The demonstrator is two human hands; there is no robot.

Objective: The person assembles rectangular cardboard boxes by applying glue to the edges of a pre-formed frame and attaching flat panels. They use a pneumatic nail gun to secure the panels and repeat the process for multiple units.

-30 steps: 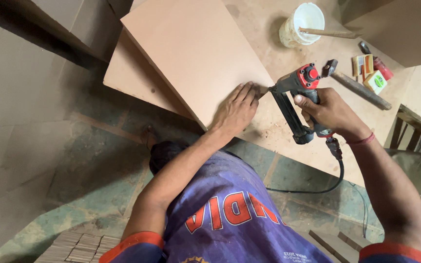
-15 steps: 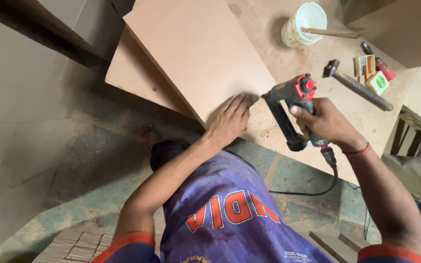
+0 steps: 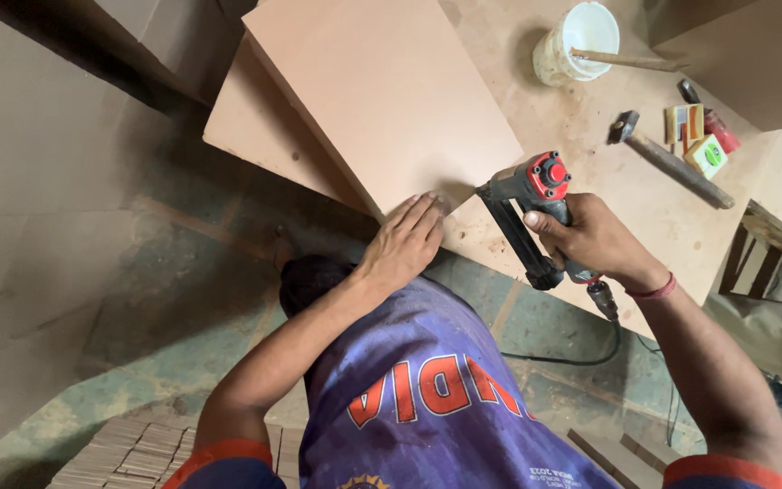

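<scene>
My left hand [image 3: 402, 243] lies flat, fingers together, on the near corner of a tan board [image 3: 382, 91] that rests tilted on a larger sheet of the workbench [image 3: 590, 208]. My right hand [image 3: 590, 237] grips the handle of a black and red nail gun [image 3: 529, 210]. The gun's nose touches the board's near right edge, close to my left fingertips. An air hose [image 3: 610, 337] hangs from the gun's handle down toward the floor.
A white bucket [image 3: 575, 41] with a stick in it stands at the back of the bench. A hammer [image 3: 664, 156] and small boxes [image 3: 694, 136] lie to the right. Another board [image 3: 735, 54] covers the far right corner. Stacked wood strips [image 3: 138, 448] lie on the floor.
My left hand and the nail gun have shifted left along the board's near edge. The gun's nose now sits closer to my fingertips.
</scene>
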